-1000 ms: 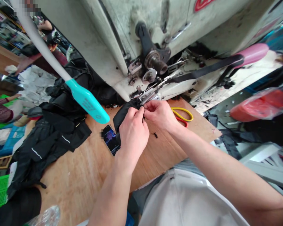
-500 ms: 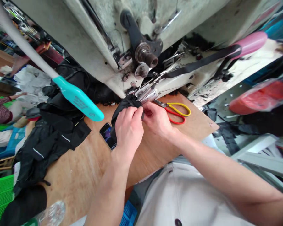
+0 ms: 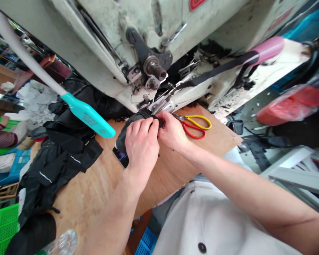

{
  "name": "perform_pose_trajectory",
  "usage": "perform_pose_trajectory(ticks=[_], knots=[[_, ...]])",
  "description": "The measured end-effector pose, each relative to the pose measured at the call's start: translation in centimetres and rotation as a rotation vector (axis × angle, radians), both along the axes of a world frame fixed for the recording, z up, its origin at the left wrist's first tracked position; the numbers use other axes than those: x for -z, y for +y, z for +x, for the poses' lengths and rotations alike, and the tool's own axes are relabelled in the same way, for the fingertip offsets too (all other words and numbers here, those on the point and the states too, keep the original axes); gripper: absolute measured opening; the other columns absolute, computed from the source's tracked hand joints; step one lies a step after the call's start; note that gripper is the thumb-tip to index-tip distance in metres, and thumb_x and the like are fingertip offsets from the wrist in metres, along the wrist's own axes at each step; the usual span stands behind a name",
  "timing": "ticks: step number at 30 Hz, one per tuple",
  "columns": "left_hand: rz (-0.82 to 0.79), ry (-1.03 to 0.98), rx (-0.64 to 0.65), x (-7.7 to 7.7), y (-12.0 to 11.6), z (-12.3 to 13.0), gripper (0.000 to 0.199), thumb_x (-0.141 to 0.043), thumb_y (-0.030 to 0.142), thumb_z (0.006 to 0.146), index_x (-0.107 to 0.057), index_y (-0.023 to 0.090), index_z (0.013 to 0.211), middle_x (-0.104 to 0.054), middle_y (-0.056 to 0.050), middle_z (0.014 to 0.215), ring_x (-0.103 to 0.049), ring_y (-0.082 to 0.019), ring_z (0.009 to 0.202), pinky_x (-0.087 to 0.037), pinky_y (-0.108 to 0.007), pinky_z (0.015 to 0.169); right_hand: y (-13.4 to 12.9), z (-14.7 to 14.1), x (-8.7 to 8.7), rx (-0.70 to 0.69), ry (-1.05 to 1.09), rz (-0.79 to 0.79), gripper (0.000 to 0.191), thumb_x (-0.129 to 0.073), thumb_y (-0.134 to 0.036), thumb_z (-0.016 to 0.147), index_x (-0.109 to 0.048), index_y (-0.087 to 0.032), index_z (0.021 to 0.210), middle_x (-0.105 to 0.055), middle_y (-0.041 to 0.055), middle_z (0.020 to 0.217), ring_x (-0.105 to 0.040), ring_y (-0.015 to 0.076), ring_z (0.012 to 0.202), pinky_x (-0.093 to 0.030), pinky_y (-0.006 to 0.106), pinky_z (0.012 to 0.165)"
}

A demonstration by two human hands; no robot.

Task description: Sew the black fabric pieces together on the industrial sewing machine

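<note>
Black fabric [image 3: 122, 133] lies at the front of the sewing machine [image 3: 159, 106], bunched close to its metal presser area. My left hand [image 3: 143, 140] rests over the fabric with its fingers curled onto it. Beside it, my right hand [image 3: 172, 131] pinches the fabric's edge between thumb and fingers; the fingertips are partly hidden. Just right of that hand lie scissors [image 3: 199, 122] with one yellow and one red handle loop. A phone [image 3: 120, 156] sticks out from under the fabric, left of my left hand.
A lamp with a turquoise head [image 3: 91, 118] reaches in from the upper left. Black garments [image 3: 66, 156] are heaped on the wooden table [image 3: 87, 198]. A clear bottle [image 3: 65, 242] stands at the near left. Another person [image 3: 2, 136] is at the far left.
The black fabric now spreads farther left and covers more of the phone. My left hand has flattened slightly over it. The whole view has shifted a little.
</note>
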State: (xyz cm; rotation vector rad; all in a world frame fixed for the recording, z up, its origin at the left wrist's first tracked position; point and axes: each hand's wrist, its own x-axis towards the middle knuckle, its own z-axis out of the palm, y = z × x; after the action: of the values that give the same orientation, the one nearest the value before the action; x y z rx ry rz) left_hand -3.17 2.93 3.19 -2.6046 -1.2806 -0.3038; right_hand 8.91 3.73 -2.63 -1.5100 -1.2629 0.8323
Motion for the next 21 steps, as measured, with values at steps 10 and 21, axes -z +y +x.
perform_pose_trajectory(ticks=[10,21], knots=[[0.035,0.153,0.170,0.2,1.3,-1.8,0.029,-0.053,0.015,0.096,-0.069,0.018,0.121,-0.071,-0.006,0.122,-0.060,-0.028,0.111,-0.049,-0.043,0.093,-1.4,2.6,1.2,-0.149,0.146,-0.034,0.013,-0.057,-0.013,0.072,-0.063,-0.019,0.082,-0.067,-0.0009,0.075,-0.059,0.0135,0.065,-0.047,0.025,0.061],[0.069,0.098,0.189,0.6,1.3,-2.0,0.028,-0.055,0.016,0.097,-0.070,0.020,0.120,-0.071,-0.005,0.121,-0.060,-0.027,0.109,-0.049,-0.041,0.093,-1.0,3.3,0.9,-0.240,0.364,-0.179,0.013,-0.065,-0.020,0.071,-0.067,-0.018,0.083,-0.070,0.0004,0.073,-0.063,0.0150,0.064,-0.052,0.025,0.060]])
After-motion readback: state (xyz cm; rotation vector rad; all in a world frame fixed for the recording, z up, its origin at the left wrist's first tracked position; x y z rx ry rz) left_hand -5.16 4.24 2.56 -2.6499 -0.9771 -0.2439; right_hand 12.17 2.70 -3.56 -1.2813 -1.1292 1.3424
